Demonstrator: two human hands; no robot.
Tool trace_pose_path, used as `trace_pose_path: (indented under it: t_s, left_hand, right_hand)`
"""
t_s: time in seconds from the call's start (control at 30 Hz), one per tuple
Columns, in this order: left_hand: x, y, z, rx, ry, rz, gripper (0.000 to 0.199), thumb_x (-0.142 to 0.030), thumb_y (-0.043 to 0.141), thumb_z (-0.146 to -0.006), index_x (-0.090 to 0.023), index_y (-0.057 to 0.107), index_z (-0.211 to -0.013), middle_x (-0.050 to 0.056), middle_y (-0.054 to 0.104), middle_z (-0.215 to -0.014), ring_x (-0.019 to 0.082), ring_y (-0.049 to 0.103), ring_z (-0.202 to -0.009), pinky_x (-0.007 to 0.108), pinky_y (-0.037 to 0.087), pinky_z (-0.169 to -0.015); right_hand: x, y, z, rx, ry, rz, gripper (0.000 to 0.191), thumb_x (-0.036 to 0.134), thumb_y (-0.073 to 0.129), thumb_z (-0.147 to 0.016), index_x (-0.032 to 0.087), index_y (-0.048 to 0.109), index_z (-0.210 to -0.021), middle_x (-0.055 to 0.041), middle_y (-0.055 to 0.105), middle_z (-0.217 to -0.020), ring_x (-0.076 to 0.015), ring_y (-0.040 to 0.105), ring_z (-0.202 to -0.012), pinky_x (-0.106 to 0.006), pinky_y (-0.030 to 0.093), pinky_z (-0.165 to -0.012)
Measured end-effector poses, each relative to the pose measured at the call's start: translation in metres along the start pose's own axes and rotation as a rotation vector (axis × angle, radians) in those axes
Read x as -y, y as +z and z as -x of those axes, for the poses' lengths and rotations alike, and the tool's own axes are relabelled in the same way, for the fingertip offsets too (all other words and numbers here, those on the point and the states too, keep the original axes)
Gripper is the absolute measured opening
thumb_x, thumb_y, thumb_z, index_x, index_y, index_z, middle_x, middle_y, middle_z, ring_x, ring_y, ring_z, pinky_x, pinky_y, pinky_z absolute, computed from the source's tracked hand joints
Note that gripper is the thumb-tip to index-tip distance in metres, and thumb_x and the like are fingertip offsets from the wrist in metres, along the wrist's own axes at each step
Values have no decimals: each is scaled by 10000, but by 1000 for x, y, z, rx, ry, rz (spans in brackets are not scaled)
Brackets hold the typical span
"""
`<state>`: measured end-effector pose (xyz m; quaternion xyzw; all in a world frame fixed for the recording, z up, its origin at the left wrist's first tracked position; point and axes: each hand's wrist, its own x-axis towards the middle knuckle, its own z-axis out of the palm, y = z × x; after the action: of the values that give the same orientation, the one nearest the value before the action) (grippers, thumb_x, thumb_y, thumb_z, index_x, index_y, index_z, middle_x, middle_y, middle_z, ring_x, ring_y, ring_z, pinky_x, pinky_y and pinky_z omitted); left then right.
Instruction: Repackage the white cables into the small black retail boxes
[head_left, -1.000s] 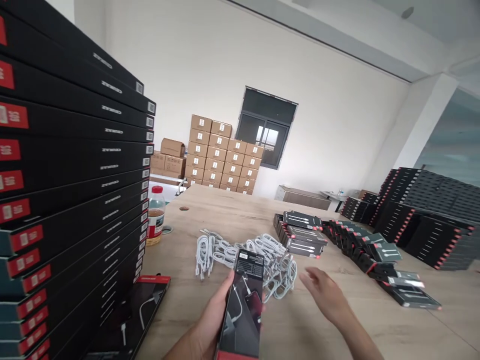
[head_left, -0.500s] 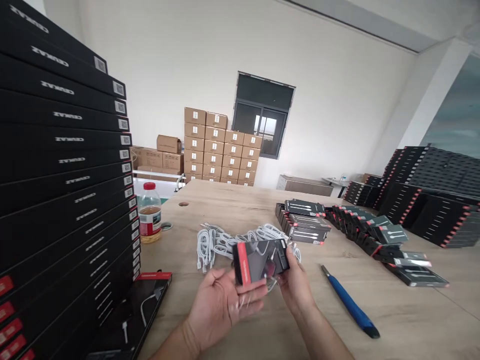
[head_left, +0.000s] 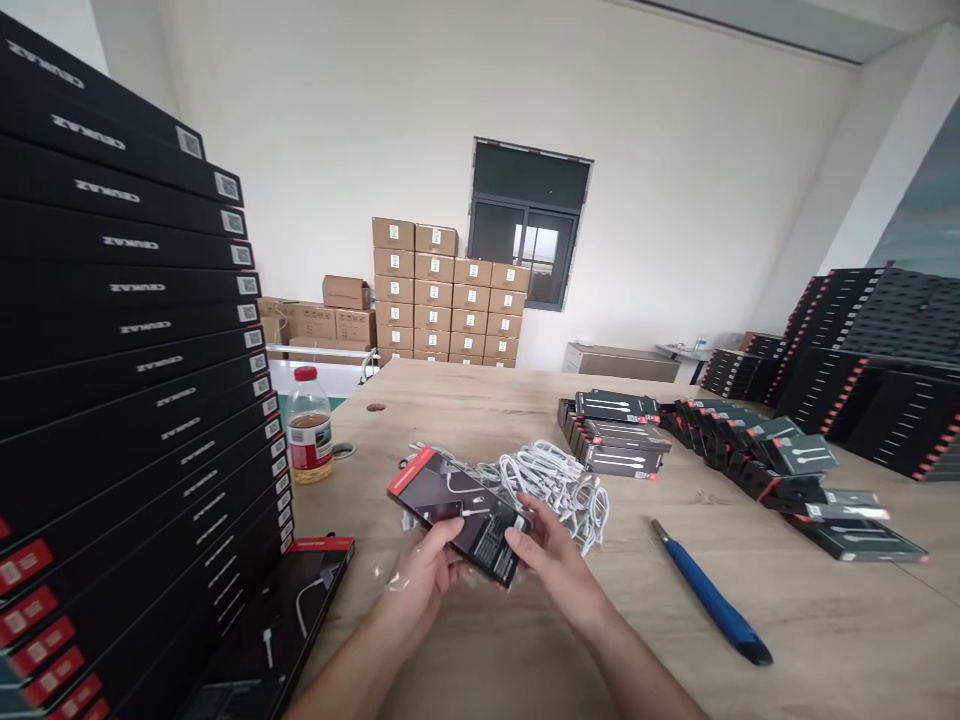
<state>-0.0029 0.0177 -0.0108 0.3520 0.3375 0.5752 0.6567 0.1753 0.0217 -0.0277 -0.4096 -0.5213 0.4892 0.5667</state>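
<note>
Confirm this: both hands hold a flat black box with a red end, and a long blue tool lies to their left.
Wrong side: the head view shows the long blue tool right of the left hand and right hand, which do hold the red-ended flat black box.

Bottle [head_left: 310, 435], red cap, amber liquid, upright nr. L edge of tabletop [head_left: 465, 400]; grey ring [head_left: 343, 450] flat just beside it, dark hole [head_left: 376, 407] farther back. Bkgd.: brown cartons [head_left: 433, 290] in four cols. w/ white labels, two L cols. taller. To their L, lower cartons [head_left: 311, 320] w/ one small carton [head_left: 346, 292] on top; white rail [head_left: 322, 352] in front. Window [head_left: 529, 222], dk. frame, set in white wall [head_left: 337, 100], partly hidden by R cols. R of ctr.: low cabinet [head_left: 622, 363] nr. wall; small table [head_left: 681, 352] adj.; pillar [head_left: 885, 160] at far R.
</note>
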Motion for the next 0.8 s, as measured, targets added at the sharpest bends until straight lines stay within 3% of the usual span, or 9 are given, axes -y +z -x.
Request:
trace_pose_path:
  t_s: [0.07,0.17,0.27,0.43,0.6,0.8]
  left_hand:
    - [1,-2,0,10,-40,-46,495,-383,828,-662,-146,684,-1072,98,781,-1027,245,725,-845,299,534,-640]
    - [5,-1,1,7,-29,-62,492,-403,841,-670,-155,701,-1072,97,777,-1051,249,720,-894,295,535,-664]
    - [9,2,1,30,55,-80,538,-409,849,-702,-183,685,-1163,108,753,-1169,283,699,-1045,338,551,-810]
    - [8,1,5,113,166,-290,566,-352,850,-728,-200,660,-1239,98,743,-1212,289,655,-1168,378,475,-1024]
    - [1,0,7,181,36,-198,531,-346,839,-735,-197,672,-1217,104,741,-1222,303,676,-1140,390,491,-998]
    - [-5,0,12,218,-113,-38,506,-286,866,-694,-181,699,-1160,99,774,-1104,266,727,-986,328,533,-857]
  right_hand:
    - [3,-2,-1,61,-54,67,629,578,850,-659,204,688,-1139,-67,760,-1032,-245,695,-953,-358,549,-818]
    - [6,2,1,99,-96,118,478,589,806,-718,181,736,-957,-56,770,-902,-221,691,-811,-350,548,-783]
    - [5,4,2,35,-133,207,450,615,751,-761,174,718,-846,-32,737,-773,-188,647,-698,-295,517,-673]
    - [-4,-4,1,-17,-207,522,452,587,628,-871,195,600,-648,24,570,-598,-146,504,-596,-257,386,-581]
    - [-2,-7,-1,2,-197,417,544,667,546,-887,221,475,-583,48,461,-557,-134,423,-569,-251,346,-550]
    - [-2,-10,-8,-100,-120,290,567,734,597,-810,225,493,-582,49,472,-517,-131,420,-505,-260,349,-511]
